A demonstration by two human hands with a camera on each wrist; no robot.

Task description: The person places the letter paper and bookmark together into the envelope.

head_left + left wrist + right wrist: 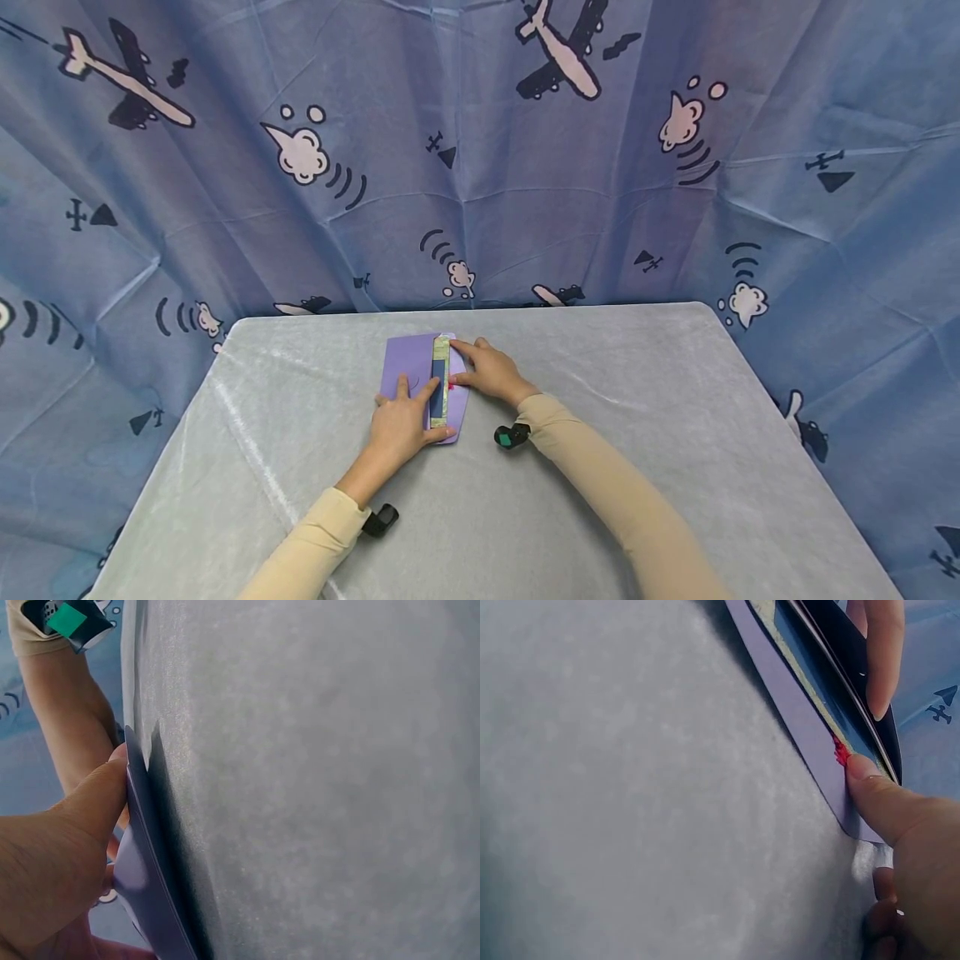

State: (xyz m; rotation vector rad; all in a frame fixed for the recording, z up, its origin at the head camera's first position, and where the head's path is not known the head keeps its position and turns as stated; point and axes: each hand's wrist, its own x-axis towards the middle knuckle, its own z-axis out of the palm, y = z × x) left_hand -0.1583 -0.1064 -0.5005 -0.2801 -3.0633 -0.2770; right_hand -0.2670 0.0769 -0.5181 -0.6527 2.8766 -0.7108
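Note:
A purple envelope [405,354] lies near the table's far edge, its flap [461,408] spread to the right. From its mouth shows a strip of a card [438,407] with a dark blue panel and a yellow-green patterned border. My left hand [401,425] rests on the envelope with fingers spread, the index over the card and the thumb by the near edge. My right hand [492,372] reaches from the right, thumb and index tips apart at the card's outer edge. In the right wrist view its thumb [877,787] presses beside a small red decoration [841,752].
A pale grey cloth covers the table [585,367]. Behind it hangs a blue curtain [495,150] printed with airplanes and clouds. Small black wrist cameras, one at the left wrist [381,521] and one at the right wrist [512,436], stick out beside the sleeves.

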